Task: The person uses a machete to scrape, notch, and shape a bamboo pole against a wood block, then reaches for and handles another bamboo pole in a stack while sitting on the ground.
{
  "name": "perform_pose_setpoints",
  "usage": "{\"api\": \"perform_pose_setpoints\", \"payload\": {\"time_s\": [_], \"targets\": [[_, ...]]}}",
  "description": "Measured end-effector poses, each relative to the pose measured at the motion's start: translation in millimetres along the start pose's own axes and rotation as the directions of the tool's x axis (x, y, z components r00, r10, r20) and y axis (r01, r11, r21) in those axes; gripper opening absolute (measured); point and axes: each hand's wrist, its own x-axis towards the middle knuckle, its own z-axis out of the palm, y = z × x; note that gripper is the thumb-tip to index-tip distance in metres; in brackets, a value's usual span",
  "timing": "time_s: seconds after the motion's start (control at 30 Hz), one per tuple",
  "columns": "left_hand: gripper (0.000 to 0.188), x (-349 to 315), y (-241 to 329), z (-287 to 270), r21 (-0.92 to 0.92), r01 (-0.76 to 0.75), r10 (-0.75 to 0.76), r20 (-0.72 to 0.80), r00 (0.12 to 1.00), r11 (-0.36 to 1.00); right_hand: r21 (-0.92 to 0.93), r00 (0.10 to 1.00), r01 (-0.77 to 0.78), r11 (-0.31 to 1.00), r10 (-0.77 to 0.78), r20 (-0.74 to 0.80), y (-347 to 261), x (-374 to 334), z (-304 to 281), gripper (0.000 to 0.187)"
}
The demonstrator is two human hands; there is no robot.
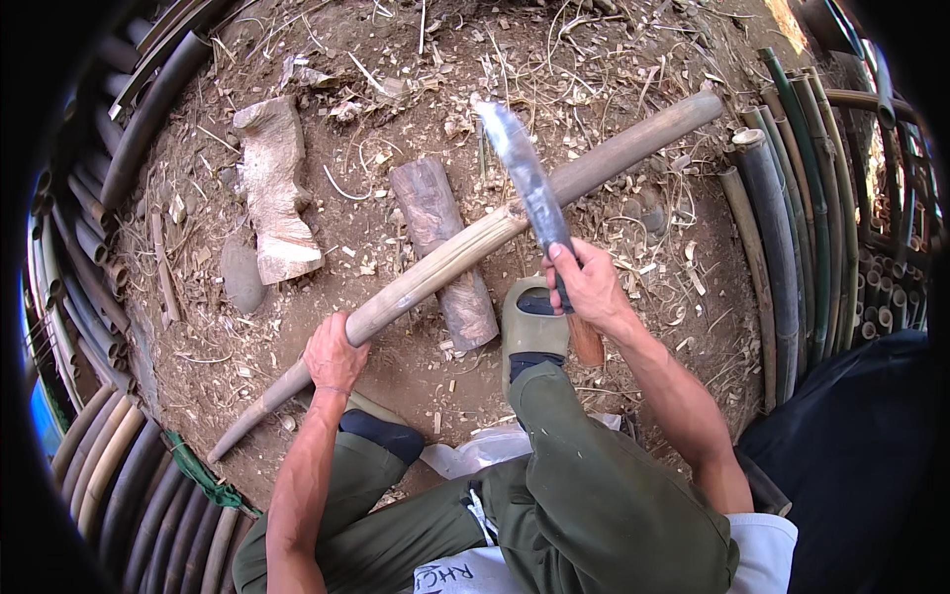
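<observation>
A long wooden pole (430, 274) slants from lower left to upper right, its bark shaved pale along the middle. It crosses over a short, dark log (432, 203) lying on the ground. My left hand (334, 354) is wrapped round the pole's near left part. In my right hand (592, 287) is a machete (522, 158), its bright blade pointing up and away. The blade overlaps the pole just beyond the shaved stretch; I cannot tell whether they touch. Below my right fist the brown end of the machete's handle shows.
A pale chopped piece of wood (272, 188) lies at left beside a grey stone (241, 274). Wood chips and shavings cover the dirt. Bamboo poles (772, 247) stand on the right, with more stacked (148, 495) on the left. My shoe (535, 335) is close to the log.
</observation>
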Motion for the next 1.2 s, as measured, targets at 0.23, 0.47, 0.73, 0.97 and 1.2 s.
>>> {"api": "perform_pose_setpoints", "payload": {"time_s": [0.23, 0.47, 0.73, 0.97, 1.2], "targets": [[0.051, 6.0, 20.1, -6.5, -0.044, -0.011, 0.014, 0.056, 0.998, 0.999, -0.671, 0.666, 0.399, 0.625, -0.701, -0.256, -2.2, -6.9, -22.8, 0.039], [0.05, 44.7, 65.3, -28.3, -0.015, -0.025, 0.029, 0.303, 0.953, 1.0, -0.893, 0.637, 0.446, 0.063, -0.723, 0.267, 47.4, 0.3, -18.7, 0.046], [0.049, 37.6, 53.1, -24.5, -0.045, -0.054, 0.063, 0.232, 0.971, 0.998, -0.923, 0.732, 0.317, 0.217, -0.675, 0.092, 25.6, 9.5, -43.3, 0.048], [0.048, 39.1, 59.8, -22.7, -0.039, -0.047, 0.056, 0.25, 0.967, 0.998, -0.916, 0.707, 0.335, 0.219, -0.701, 0.091, 30.2, 6.1, -47.2, 0.047], [0.047, 43.2, 63.9, -22.3, -0.071, -0.063, 0.076, 0.195, 0.978, 0.995, -0.904, 0.674, -0.14, 0.404, -0.63, -0.386, -13.1, 49.1, -119.1, 0.045]]}}
